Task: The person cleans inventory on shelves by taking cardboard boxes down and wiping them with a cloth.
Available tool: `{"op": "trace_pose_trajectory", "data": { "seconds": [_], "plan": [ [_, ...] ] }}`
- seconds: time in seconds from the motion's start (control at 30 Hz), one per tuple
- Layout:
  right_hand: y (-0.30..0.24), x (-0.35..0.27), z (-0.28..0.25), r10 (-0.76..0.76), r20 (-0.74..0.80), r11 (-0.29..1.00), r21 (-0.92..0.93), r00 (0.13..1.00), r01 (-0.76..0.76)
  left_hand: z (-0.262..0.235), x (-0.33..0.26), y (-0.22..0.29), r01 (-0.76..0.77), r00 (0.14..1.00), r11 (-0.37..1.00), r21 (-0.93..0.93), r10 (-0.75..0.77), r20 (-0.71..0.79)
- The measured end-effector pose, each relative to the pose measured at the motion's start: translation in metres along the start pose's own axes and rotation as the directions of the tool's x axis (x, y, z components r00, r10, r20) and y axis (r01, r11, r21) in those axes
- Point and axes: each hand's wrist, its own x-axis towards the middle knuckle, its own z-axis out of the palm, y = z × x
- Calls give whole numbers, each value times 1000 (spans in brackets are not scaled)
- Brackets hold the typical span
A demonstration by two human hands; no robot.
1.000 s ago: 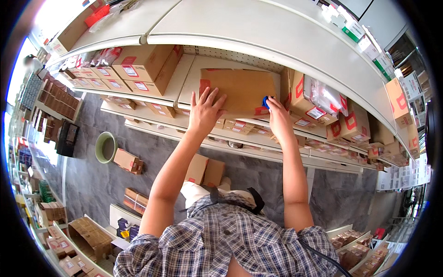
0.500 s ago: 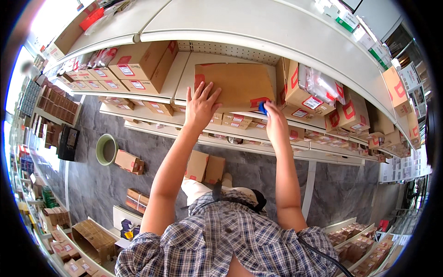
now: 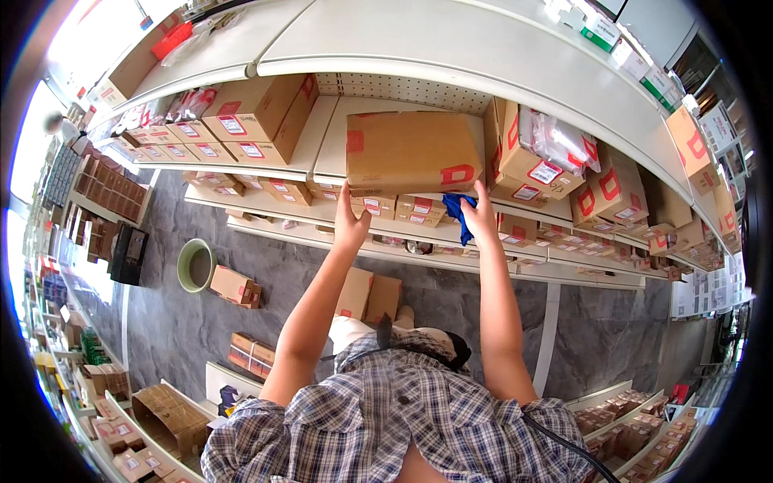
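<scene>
A wide brown cardboard box (image 3: 415,153) with red markings sits on the shelf in front of me, its near side tilted toward me. My left hand (image 3: 351,219) is at its near left corner, fingers against the edge and thumb apart, gripping it. At the near right corner, my right hand (image 3: 481,216) touches the box with its fingertips. A crumpled blue cloth (image 3: 460,211) is pinched in that same hand and hangs below the box edge. The fingers under the box are partly hidden.
Stacked cartons (image 3: 262,121) stand left on this shelf; more boxes, one topped with plastic bags (image 3: 551,145), stand right. An upper shelf (image 3: 451,44) overhangs. Lower shelves hold small boxes. Behind on the floor are a green bin (image 3: 196,266) and cartons (image 3: 354,294) by my feet.
My left hand has left the box's top and moved down to its near left corner. The right hand has shifted slightly down at the near right corner, and more blue cloth shows.
</scene>
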Motion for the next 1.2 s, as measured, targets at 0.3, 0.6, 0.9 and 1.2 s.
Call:
{"op": "trace_pose_trajectory", "data": {
  "seconds": [0.3, 0.6, 0.9, 1.2],
  "plan": [
    [-65, -34, -30, 35, -142, 946, 323, 989, 13, -43, 21, 58, -62, 997, 988, -142, 67, 34],
    [-89, -29, -12, -46, -370, 993, 86, 928, 84, -58, 68, 59, -128, 987, 984, 125, 115, 111],
    [-92, -37, -6, 3, -417, 997, 73, 909, 30, -84, 119, 51, -518, 784, 850, 90, 430, 448],
    [-175, -43, 60, -622, -508, 783, -379, 596, 493, -92, 139, 53, -611, 727, 767, 196, 445, 523]
  ]
}}
